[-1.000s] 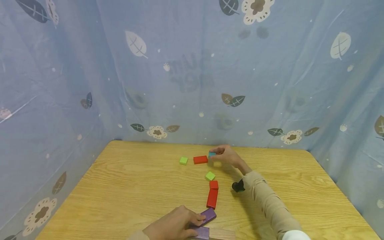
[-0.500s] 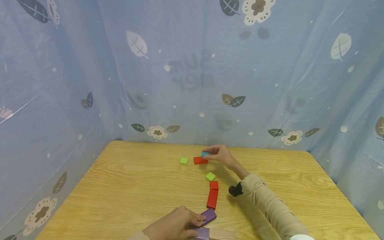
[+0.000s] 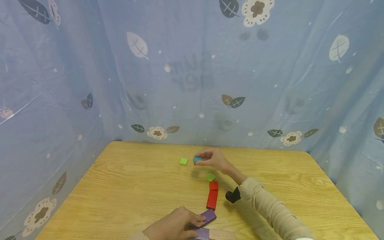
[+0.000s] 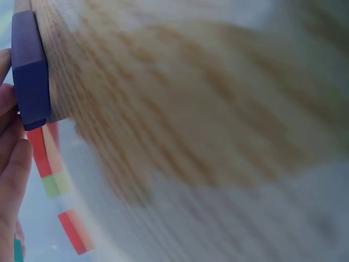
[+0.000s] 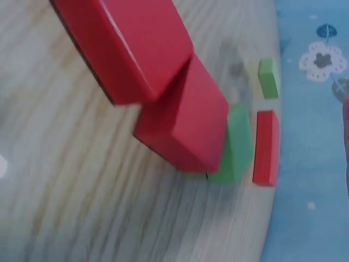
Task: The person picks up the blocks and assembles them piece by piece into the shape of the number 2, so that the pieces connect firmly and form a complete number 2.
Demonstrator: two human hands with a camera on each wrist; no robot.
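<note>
My right hand [image 3: 214, 161] pinches a small blue block [image 3: 197, 160] between fingertips and thumb near the back of the table. It overlaps the far red block [image 5: 266, 147], mostly hidden by it in the head view. Nearer me, my left hand [image 3: 177, 224] rests on two purple blocks, its fingertips on the angled one [image 3: 209, 216] and its thumb on the nearer one [image 3: 202, 234]. In the left wrist view, fingers [image 4: 16, 164] lie against the purple [image 4: 31, 93]. From there a long red block [image 3: 212, 199], a short red block [image 3: 214, 186] and a green block [image 3: 210, 177] lead away.
Another green block [image 3: 183, 161] lies left of my right hand. A plain wooden block [image 3: 222, 234] adjoins the near purple one. A black device [image 3: 233, 195] hangs at my right wrist. Patterned blue curtain [image 3: 180, 83] encloses the wooden table [image 3: 126, 186].
My right hand has carried the blue block leftward, from the right end of the far red block to over it, and slightly nearer me. My left hand has stayed in place.
</note>
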